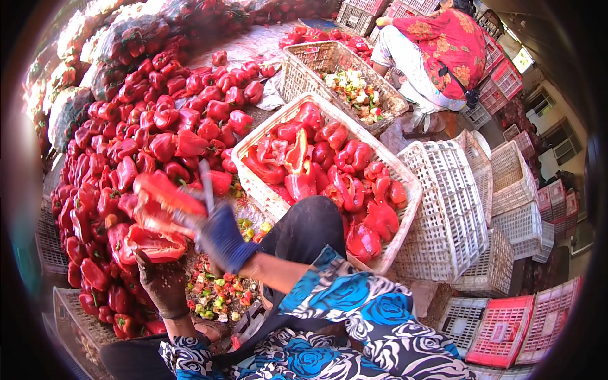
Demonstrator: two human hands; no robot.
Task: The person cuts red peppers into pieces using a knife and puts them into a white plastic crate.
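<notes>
My left hand [163, 286], in a soiled dark glove, holds a cut-open red bell pepper [155, 246] from below, its pale inside showing. Just above and to the right is my right hand [221, 237], in a blue glove and smeared by motion. Its fingers are closed around a knife whose grey blade [206, 183] points up. Another blurred red pepper piece [163, 197] is at its fingertips; whether the hand grips it too is unclear. A big heap of whole red peppers [145, 139] lies beyond and left of my hands.
A white plastic crate [408, 202] of cut peppers stands right of my knee. Behind it, another crate [297, 76] holds pepper cores. Core scraps [218, 294] litter the floor below my hands. Stacked crates [443, 209] rise on the right; a person in red [437, 50] sits at the back.
</notes>
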